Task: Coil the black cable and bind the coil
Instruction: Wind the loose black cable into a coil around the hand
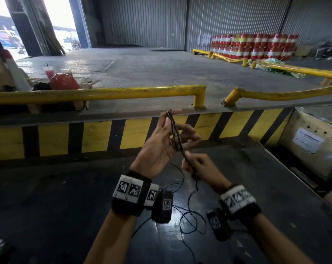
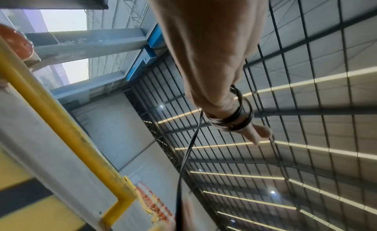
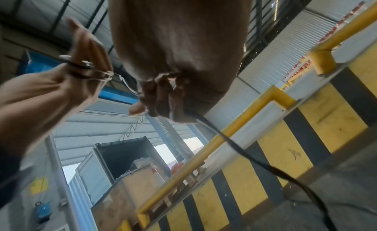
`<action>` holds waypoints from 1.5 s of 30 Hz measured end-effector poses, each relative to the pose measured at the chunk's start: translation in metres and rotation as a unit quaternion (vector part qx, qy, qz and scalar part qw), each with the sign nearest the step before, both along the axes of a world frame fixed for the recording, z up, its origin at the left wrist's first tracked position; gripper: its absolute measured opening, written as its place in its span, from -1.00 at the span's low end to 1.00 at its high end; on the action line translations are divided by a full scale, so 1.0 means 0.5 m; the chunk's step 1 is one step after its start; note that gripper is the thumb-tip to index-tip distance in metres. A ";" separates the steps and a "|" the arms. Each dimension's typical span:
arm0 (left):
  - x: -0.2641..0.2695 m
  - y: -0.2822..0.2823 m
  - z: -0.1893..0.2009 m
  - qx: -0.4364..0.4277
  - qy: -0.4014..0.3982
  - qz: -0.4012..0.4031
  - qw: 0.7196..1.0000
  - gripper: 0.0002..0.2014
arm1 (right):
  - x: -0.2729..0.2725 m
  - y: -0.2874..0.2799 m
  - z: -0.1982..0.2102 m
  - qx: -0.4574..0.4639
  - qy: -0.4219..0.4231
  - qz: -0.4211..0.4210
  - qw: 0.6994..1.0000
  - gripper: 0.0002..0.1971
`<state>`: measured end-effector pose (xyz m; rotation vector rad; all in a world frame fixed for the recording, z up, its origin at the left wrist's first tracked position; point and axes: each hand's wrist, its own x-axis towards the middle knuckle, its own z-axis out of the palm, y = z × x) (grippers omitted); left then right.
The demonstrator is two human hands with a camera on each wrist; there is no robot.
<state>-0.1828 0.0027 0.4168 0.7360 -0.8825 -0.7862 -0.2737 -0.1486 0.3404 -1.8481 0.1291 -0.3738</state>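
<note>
The left hand [image 1: 157, 145] grip holds the black cable [image 2: 234, 125] looped round its fingers [image 2: 259, 134]. The right hand [image 1: 199, 168] grip pinches the cable's loose part.

Readable text: none.
Crate label [image 1: 307, 142]: white sheet, lines of print too small to read.
Wristbands [image 1: 132, 189]: black-and-white square codes, no letters legible.
Drums [image 1: 254, 46]: red-and-white bands, wording blurred.
Dock edge [image 1: 134, 134]: yellow-black hazard stripes.

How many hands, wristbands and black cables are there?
Hands: 2 (left hand, right hand)
Wristbands: 2 (left wristband, right wristband)
Cables: 1 (black cable)
Total: 5
</note>
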 end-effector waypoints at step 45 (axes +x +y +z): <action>0.131 -0.014 -0.074 0.221 -0.137 0.230 0.938 -0.64 | -0.092 0.058 0.029 -0.169 -0.034 0.068 0.983 -0.64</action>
